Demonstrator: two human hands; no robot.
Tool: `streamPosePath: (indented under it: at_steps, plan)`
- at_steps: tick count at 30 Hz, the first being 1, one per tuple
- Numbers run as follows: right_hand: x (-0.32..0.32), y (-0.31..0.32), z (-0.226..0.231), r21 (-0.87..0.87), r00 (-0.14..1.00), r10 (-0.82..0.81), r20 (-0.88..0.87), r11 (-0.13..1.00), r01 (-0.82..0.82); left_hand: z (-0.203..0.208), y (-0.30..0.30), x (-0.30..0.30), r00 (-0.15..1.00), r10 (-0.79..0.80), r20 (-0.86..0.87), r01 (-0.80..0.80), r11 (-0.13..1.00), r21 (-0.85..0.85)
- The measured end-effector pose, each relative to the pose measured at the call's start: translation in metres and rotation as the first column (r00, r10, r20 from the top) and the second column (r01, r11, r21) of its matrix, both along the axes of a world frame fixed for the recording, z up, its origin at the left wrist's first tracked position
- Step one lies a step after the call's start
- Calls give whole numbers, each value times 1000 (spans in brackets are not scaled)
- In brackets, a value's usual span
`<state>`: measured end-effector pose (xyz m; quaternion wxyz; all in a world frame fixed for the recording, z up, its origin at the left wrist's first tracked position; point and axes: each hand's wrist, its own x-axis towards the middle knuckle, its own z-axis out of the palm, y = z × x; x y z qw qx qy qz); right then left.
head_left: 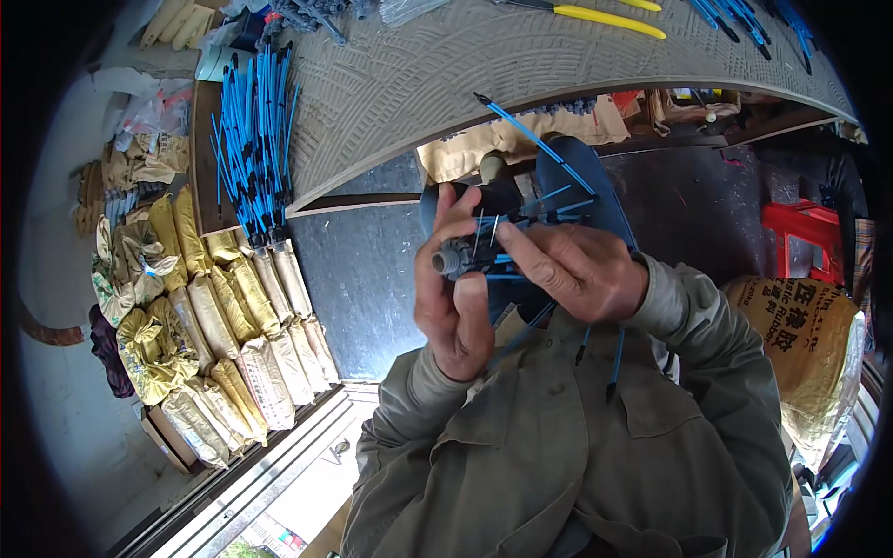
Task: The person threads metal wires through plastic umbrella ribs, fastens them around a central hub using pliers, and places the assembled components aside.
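My left hand (456, 321) is wrapped round a dark grey threaded fitting (448, 261), held in front of my chest with its threaded end facing left. Several thin blue tubes (539, 144) with black tips fan out from the fitting, some upward past my knee and others down over my jacket. My right hand (581, 270) is closed against the fitting's right side, its index fingertip beside a short, thin, pale piece (494, 229) that stands out from the fitting. What its other fingers grip among the tubes is hidden.
Ahead lies a grey textured worktop (400, 102) with yellow-handled pliers (609, 20) and more blue tubes. A dense bundle of blue black-tipped tubes (256, 139) stands at the left. Packed bags (237, 316) sit lower left; a red stool (805, 237) and a large sack (791, 325) are at the right.
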<state>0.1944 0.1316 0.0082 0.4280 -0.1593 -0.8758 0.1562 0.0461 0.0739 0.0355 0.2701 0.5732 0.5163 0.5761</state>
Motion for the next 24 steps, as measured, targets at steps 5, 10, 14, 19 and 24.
streamPosePath:
  at_steps: [5,10,14,19,24]
  plan:
    - [6,-8,4,-99,996,76,-39,992,-79,-10,-8,14,995,30,96,-39,996,86]
    - [7,-2,-2,-273,961,88,-260,948,-161,-10,-5,13,998,31,-54,-26,996,85]
    - [9,-11,1,-211,988,-8,-155,977,-26,-8,-8,15,999,-16,33,14,999,50]
    - [10,-2,0,-387,986,102,-133,911,-147,-10,-8,22,997,22,72,-27,997,73]
    - [11,6,-1,-390,976,192,-103,895,-217,-11,-8,23,995,41,92,-47,997,55]
